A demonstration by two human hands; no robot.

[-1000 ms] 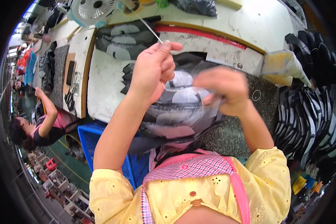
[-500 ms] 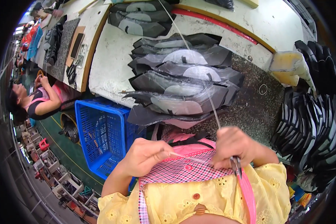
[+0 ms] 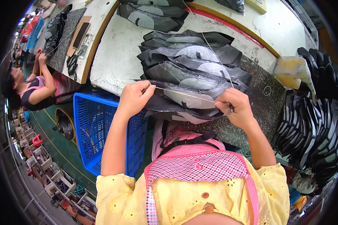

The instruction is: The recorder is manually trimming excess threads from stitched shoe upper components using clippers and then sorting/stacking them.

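A thin whitish strip [image 3: 184, 92] is stretched taut between my two hands, over the nearest of the black-and-grey shaped pieces [image 3: 169, 75]. These flat pieces lie overlapped in a row on the table. My left hand [image 3: 133, 98] pinches one end of the strip, at the near left edge of the row. My right hand [image 3: 238, 107] pinches it at the near right. From there the strip runs on up across the row to the far edge. A small metal tool [image 3: 231, 109] pokes out of my right hand; its kind is mostly hidden by the fingers.
A blue plastic crate [image 3: 105, 131] stands left of the table. More dark pieces [image 3: 304, 127] are stacked at the right, below a yellowish container [image 3: 287, 71]. Another batch [image 3: 150, 17] lies farther back. A co-worker [image 3: 37, 88] sits at a table on the left.
Both hands have moved forward from near my chest to over the row of pieces, and spread wider apart. The strip between them is now straight and taut. The scissor-like tool has become mostly hidden.
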